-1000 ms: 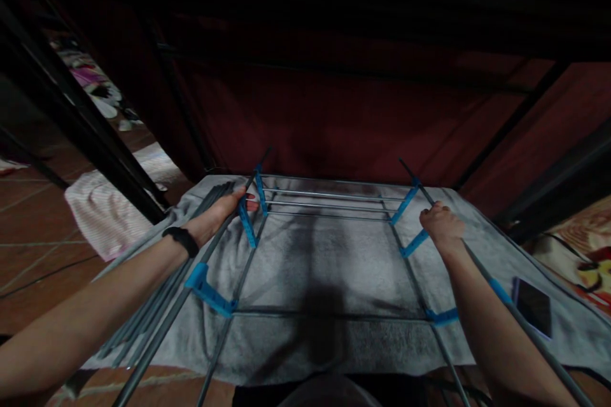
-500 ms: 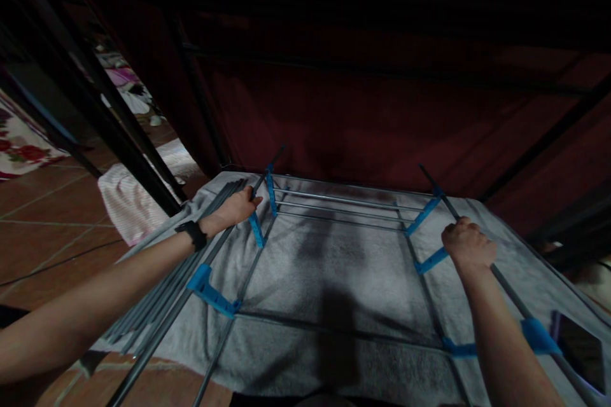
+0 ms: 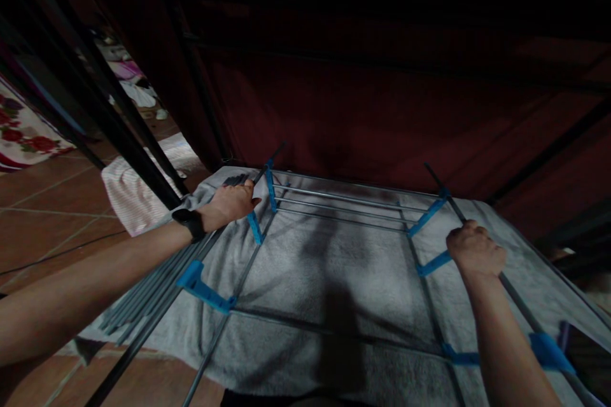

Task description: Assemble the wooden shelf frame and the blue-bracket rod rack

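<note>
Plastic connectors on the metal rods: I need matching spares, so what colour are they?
Bright blue connectors, clearest in the head view.

Smooth metal rods (image 3: 334, 198) (blue plastic joints (image 3: 203, 290)), matt towel (image 3: 334, 267).

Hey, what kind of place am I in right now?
Probably a home, on the floor beside a fabric wardrobe. Terracotta floor tiles, a grey towel spread under a metal rack frame, and scattered laundry suggest a domestic room.

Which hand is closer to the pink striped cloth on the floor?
Left. The left hand grips a metal rod near the cloth; the right hand is far across the grey towel.
</note>
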Tool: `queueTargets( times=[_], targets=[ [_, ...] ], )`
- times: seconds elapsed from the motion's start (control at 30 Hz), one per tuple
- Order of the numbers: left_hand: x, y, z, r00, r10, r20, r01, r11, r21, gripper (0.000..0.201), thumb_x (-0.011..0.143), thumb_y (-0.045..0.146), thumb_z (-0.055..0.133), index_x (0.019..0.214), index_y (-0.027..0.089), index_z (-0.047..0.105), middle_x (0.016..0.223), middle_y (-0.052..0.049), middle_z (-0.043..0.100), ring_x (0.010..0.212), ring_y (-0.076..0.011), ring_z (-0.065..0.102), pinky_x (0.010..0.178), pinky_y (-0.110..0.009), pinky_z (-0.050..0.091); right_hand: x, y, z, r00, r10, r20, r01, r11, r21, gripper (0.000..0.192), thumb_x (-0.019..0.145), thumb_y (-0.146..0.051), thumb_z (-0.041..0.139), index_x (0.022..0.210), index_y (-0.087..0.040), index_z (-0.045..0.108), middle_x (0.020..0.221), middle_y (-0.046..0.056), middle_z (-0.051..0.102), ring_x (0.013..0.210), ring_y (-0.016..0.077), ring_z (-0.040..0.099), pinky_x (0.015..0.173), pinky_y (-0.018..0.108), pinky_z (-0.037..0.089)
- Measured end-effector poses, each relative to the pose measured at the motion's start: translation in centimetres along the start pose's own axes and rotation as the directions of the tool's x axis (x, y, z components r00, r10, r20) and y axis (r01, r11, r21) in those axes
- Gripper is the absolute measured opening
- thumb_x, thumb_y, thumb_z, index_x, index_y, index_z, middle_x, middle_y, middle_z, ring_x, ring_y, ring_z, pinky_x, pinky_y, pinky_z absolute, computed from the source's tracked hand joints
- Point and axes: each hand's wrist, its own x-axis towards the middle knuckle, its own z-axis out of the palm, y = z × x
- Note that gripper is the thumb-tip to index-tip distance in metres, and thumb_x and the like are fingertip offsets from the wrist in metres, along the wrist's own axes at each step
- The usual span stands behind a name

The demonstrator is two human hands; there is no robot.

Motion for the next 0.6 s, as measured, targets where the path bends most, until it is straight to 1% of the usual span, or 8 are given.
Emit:
queueTargets(
  times=[0.1,0.13,0.2,0.27,0.37,0.47,0.53,0.6],
  targets=[
    [0.1,2.0,-0.7,0.995,0.102,-0.016,-0.092,0.944,0.317,0.055,0.091,0.036,0.060,0.134,0.004,0.051,0.127,-0.028,0.063,0.118,-0.0386,0.059,0.104,-0.051,0.036,-0.2,-0.3,-0.2,1.000,0.002,-0.011,-0.002,1.000,-0.024,0.038,0.092,-0.021,0.036,0.114,-0.001,0.061,0.102,0.026,0.066,0.091,0.0398,0.072,0.078,0.051,0.053],
    [0.2,3.0,-0.9,0.988,0.152,-0.036,-0.128,0.921,0.367,0.055,0.091,0.035,0.059,0.136,0.004,0.050,0.130,-0.027,0.061,0.120,-0.0390,0.057,0.105,-0.052,0.034,-0.3,-0.4,-0.3,1.000,0.002,-0.016,-0.003,1.000,-0.031,0.038,0.093,-0.021,0.036,0.114,-0.001,0.061,0.102,0.026,0.066,0.091,0.0392,0.072,0.078,0.050,0.054],
    [0.1,5.2,-0.9,0.966,0.254,-0.051,-0.213,0.891,0.402,0.051,0.092,0.032,0.057,0.136,0.007,0.053,0.132,-0.025,0.060,0.122,-0.0384,0.055,0.107,-0.052,0.032,-0.5,-0.6,-0.5,1.000,0.002,-0.030,-0.003,0.999,-0.042,0.039,0.094,-0.021,0.034,0.115,-0.002,0.060,0.103,0.025,0.066,0.091,0.0379,0.072,0.078,0.048,0.054],
    [-0.3,7.8,-0.3,0.934,0.355,-0.029,-0.316,0.864,0.392,0.046,0.093,0.030,0.054,0.133,0.008,0.058,0.131,-0.024,0.060,0.120,-0.0368,0.055,0.107,-0.052,0.031,-0.6,-0.7,-0.7,1.000,-0.002,-0.028,0.001,0.999,-0.045,0.039,0.094,-0.021,0.033,0.116,-0.002,0.060,0.104,0.024,0.065,0.092,0.0368,0.071,0.078,0.047,0.053],
    [-1.1,11.8,1.9,0.877,0.479,0.021,-0.454,0.815,0.360,0.042,0.094,0.030,0.053,0.129,0.008,0.063,0.130,-0.023,0.061,0.117,-0.0352,0.057,0.107,-0.051,0.031,-0.6,-0.7,-1.1,1.000,-0.012,-0.017,0.011,0.999,-0.044,0.040,0.094,-0.022,0.033,0.118,-0.003,0.059,0.107,0.024,0.065,0.095,0.0358,0.070,0.078,0.045,0.053],
    [-2.2,15.1,4.7,0.823,0.564,0.074,-0.546,0.746,0.381,0.039,0.093,0.025,0.054,0.128,0.012,0.065,0.135,-0.021,0.059,0.119,-0.0338,0.056,0.107,-0.051,0.033,-0.7,-0.5,-1.2,0.999,-0.036,-0.014,0.036,0.999,-0.027,0.041,0.095,-0.029,0.036,0.118,-0.004,0.058,0.107,0.025,0.064,0.096,0.0349,0.068,0.077,0.043,0.051],
    [-2.7,16.4,6.3,0.788,0.612,0.066,-0.582,0.705,0.405,0.036,0.093,0.020,0.053,0.125,0.015,0.066,0.137,-0.018,0.060,0.118,-0.0316,0.058,0.108,-0.050,0.034,-1.1,-0.3,-1.1,0.996,-0.070,-0.046,0.070,0.998,-0.008,0.041,0.094,-0.031,0.038,0.119,-0.004,0.058,0.107,0.025,0.063,0.098,0.0344,0.065,0.078,0.042,0.050],
    [-3.0,17.0,7.5,0.748,0.663,0.024,-0.604,0.666,0.439,0.037,0.093,0.013,0.049,0.125,0.015,0.066,0.137,-0.016,0.061,0.117,-0.0295,0.059,0.110,-0.050,0.035,-1.7,-0.2,-0.7,0.982,-0.131,-0.135,0.134,0.991,0.013,0.042,0.093,-0.030,0.041,0.124,-0.005,0.056,0.113,0.025,0.062,0.104,0.0351,0.062,0.084,0.045,0.048]
  ],
)
